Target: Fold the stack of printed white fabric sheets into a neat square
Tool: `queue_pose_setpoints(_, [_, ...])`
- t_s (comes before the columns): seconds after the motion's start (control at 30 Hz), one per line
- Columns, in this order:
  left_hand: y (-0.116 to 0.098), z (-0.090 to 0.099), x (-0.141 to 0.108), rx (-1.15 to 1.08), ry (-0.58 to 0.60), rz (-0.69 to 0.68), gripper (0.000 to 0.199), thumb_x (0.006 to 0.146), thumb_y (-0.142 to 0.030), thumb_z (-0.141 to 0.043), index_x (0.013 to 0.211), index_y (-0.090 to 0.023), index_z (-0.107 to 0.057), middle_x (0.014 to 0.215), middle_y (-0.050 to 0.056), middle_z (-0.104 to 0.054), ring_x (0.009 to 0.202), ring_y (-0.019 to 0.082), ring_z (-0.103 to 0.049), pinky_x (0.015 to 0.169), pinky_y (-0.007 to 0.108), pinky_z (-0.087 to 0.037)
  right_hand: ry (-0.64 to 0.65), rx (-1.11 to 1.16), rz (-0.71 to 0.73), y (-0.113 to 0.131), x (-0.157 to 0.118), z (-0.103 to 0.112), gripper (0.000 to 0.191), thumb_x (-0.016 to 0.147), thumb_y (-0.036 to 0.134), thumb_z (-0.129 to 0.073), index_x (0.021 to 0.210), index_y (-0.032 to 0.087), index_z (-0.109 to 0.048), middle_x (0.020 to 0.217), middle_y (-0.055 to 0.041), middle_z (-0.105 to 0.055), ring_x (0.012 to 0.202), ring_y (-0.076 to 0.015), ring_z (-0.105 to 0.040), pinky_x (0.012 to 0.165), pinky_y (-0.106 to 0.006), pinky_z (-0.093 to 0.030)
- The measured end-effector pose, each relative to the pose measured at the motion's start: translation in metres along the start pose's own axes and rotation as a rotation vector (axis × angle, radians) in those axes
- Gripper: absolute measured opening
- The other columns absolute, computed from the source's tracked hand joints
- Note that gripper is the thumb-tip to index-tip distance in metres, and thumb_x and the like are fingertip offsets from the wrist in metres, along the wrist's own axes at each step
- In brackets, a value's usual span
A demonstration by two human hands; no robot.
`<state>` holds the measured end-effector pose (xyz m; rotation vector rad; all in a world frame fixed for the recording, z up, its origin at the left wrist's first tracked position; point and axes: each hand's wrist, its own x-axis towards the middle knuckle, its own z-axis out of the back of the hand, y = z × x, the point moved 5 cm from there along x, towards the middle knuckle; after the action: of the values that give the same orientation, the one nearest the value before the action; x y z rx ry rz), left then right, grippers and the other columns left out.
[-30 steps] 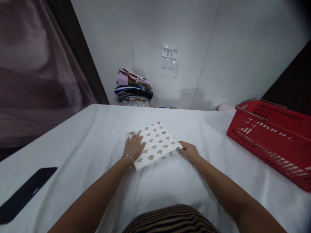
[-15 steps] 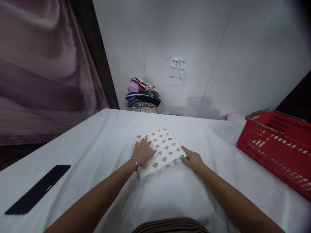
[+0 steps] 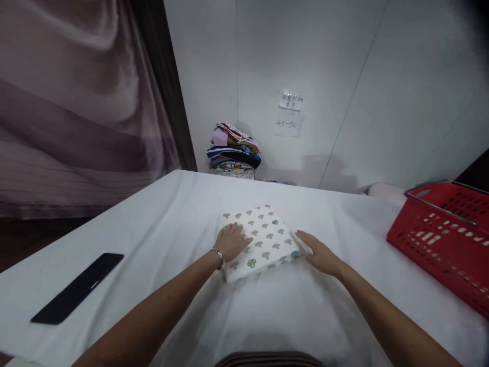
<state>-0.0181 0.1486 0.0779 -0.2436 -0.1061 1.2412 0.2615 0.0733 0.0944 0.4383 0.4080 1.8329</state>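
A folded white cloth (image 3: 263, 237) printed with grey, green, blue and red mushrooms lies on the white-covered table (image 3: 183, 204). My left hand (image 3: 232, 241) rests flat on its left part, fingers stretched and spread, with a bracelet at the wrist. Just off the cloth's right corner is my right hand (image 3: 321, 254), its fingers and thumb apart and nothing held between them. Whether the cloth is a garment I cannot tell from its folded shape.
A red plastic basket (image 3: 439, 239) with a metal handle stands at the right. To the left lies a flat black object (image 3: 78, 289). Behind the table's far edge is a stack of folded clothes (image 3: 234, 152), near paper signs (image 3: 288, 124) on the wall. A pinkish curtain (image 3: 76, 112) hangs at left.
My right hand has let go of the cloth's right corner and moved slightly right, its fingers opening. My left hand stays on the cloth. The whole view has shifted a little.
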Motion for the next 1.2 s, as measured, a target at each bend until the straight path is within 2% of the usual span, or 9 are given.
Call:
queue_pose_setpoints(0.1, [-0.008,0.015,0.022,0.045,-0.092,-0.001,0.074,0.08,-0.065,-0.025,0.135,-0.017,-0.035,0.147,0.009,-0.018,0.136,0.026,-0.011,0.108,0.046,-0.011,-0.078,0.0,0.084,0.035,0.034,0.006,0.058,0.083,0.038,-0.041,0.139,0.027,-0.028,0.146,-0.0007,-0.023,0.134,-0.0227,-0.02,0.107,-0.043,-0.023])
queue_pose_setpoints(0.2, [-0.003,0.012,0.039,0.119,-0.144,0.074,0.076,0.081,-0.063,-0.024,0.136,-0.011,-0.033,0.147,0.012,-0.019,0.136,0.028,-0.01,0.108,0.047,-0.007,-0.066,-0.077,0.183,0.071,0.087,-0.011,0.062,0.085,0.046,-0.037,0.14,0.018,-0.026,0.148,-0.0063,-0.017,0.136,-0.0216,-0.01,0.108,-0.041,-0.017])
queue_pose_setpoints(0.27, [0.006,0.002,0.043,0.137,-0.152,0.116,0.077,0.081,-0.062,-0.023,0.137,-0.01,-0.031,0.146,0.013,-0.02,0.135,0.028,-0.012,0.108,0.046,-0.006,-0.007,-0.141,0.152,0.076,0.12,-0.029,0.066,0.086,0.051,-0.033,0.14,0.015,-0.025,0.148,-0.0083,-0.015,0.136,-0.0225,-0.006,0.109,-0.042,-0.012])
queue_pose_setpoints(0.37, [0.017,-0.012,0.042,0.134,-0.175,0.103,0.076,0.082,-0.063,-0.02,0.138,-0.012,-0.029,0.146,0.012,-0.02,0.135,0.027,-0.012,0.109,0.045,-0.006,0.1,-0.228,0.039,0.053,0.149,-0.052,0.068,0.086,0.055,-0.028,0.141,0.016,-0.022,0.148,-0.008,-0.013,0.136,-0.0232,-0.004,0.108,-0.044,-0.007])
queue_pose_setpoints(0.53, [0.023,-0.017,0.041,0.105,-0.189,0.092,0.077,0.081,-0.064,-0.019,0.138,-0.014,-0.029,0.147,0.011,-0.02,0.135,0.027,-0.012,0.109,0.045,-0.006,0.158,-0.227,-0.005,0.019,0.152,-0.068,0.072,0.085,0.061,-0.021,0.143,0.02,-0.013,0.15,-0.0037,-0.005,0.136,-0.0215,0.001,0.106,-0.044,-0.011])
queue_pose_setpoints(0.8, [0.02,-0.015,0.041,0.047,-0.178,0.089,0.076,0.081,-0.063,-0.023,0.138,-0.012,-0.03,0.146,0.013,-0.02,0.135,0.028,-0.01,0.109,0.046,-0.004,0.148,-0.299,-0.022,0.038,0.161,-0.059,0.073,0.085,0.062,-0.02,0.142,0.017,-0.015,0.149,-0.0078,-0.008,0.136,-0.0238,-0.001,0.106,-0.047,-0.003])
queue_pose_setpoints(0.9, [0.02,-0.016,0.041,0.045,-0.192,0.085,0.077,0.081,-0.063,-0.024,0.138,-0.011,-0.03,0.146,0.013,-0.02,0.135,0.029,-0.01,0.109,0.046,-0.003,0.086,-0.317,-0.005,0.042,0.163,-0.066,0.072,0.086,0.062,-0.017,0.142,0.018,-0.014,0.149,-0.007,-0.007,0.136,-0.0221,0.001,0.106,-0.045,-0.001])
queue_pose_setpoints(1.03, [0.019,-0.017,0.042,0.039,-0.172,0.094,0.077,0.081,-0.063,-0.025,0.138,-0.011,-0.029,0.147,0.013,-0.019,0.136,0.028,-0.009,0.109,0.045,-0.003,0.156,-0.242,-0.036,0.034,0.164,-0.078,0.07,0.085,0.062,-0.023,0.142,0.021,-0.017,0.149,-0.0051,-0.008,0.136,-0.0226,-0.001,0.106,-0.049,-0.006])
queue_pose_setpoints(1.2, [0.021,-0.002,0.039,-0.043,-0.2,0.085,0.072,0.081,-0.06,-0.03,0.137,-0.013,-0.031,0.147,0.012,-0.018,0.136,0.026,-0.011,0.109,0.043,-0.009,-0.002,0.054,-0.222,0.005,0.155,-0.051,0.068,0.085,0.058,-0.028,0.139,0.018,-0.027,0.147,-0.0077,-0.018,0.135,-0.0225,-0.015,0.107,-0.039,-0.02])
